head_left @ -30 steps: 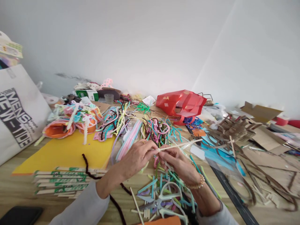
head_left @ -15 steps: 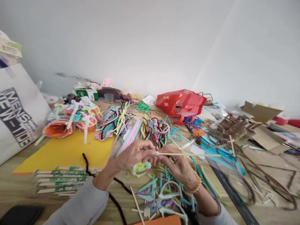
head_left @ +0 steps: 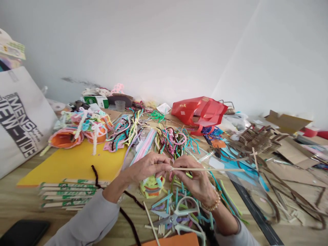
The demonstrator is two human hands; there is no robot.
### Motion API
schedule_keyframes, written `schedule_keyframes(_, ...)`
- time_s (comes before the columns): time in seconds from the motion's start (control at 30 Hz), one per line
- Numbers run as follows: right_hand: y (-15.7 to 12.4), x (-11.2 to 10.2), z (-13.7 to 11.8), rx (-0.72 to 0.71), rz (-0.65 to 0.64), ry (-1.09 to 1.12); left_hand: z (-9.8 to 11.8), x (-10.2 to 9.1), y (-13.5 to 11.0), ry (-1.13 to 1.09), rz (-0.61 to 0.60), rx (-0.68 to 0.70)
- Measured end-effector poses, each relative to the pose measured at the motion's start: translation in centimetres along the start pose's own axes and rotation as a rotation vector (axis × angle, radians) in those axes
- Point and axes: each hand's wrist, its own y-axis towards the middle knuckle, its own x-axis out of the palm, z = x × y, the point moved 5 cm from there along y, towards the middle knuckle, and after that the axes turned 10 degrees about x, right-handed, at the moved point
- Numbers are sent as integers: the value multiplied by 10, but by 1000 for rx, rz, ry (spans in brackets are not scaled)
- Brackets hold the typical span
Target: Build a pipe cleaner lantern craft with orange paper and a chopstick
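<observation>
Both hands meet above the middle of the table. My left hand pinches the near end of a thin pale wooden stick, which points to the right, almost level. My right hand, a beaded bracelet at its wrist, is closed around the same end, close against the left fingertips. The fingers hide whatever else is at that end. Just below the hands lies a small round yellow-green piece with coloured bands. White-handled scissors lie partly open on cut pipe cleaner pieces.
Paper-wrapped chopsticks and a yellow sheet lie left, near a black phone. Behind the hands are heaped pipe cleaners and a red bag. Brown strips clutter the right. A white bag stands far left.
The view has shifted slightly, showing more of the round yellow-green piece below the hands. Both hands keep their grip on the stick, with only small finger movement.
</observation>
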Motion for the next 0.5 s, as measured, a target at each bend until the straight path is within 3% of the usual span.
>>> schedule_keyframes(0.1, 1, 0, 11, 132, 26, 136, 2, 0, 1, 32, 47, 8)
schedule_keyframes(0.27, 3, 2, 36, 445, 27, 419, 11, -9, 0, 273, 266, 52)
schedule_keyframes(0.37, 3, 2, 44, 488, 43, 454, 14, -9, -1, 488, 303, 95)
schedule_keyframes(0.5, 2, 4, 44, 508, 58, 468, 19, 8, 0, 850, 260, 253)
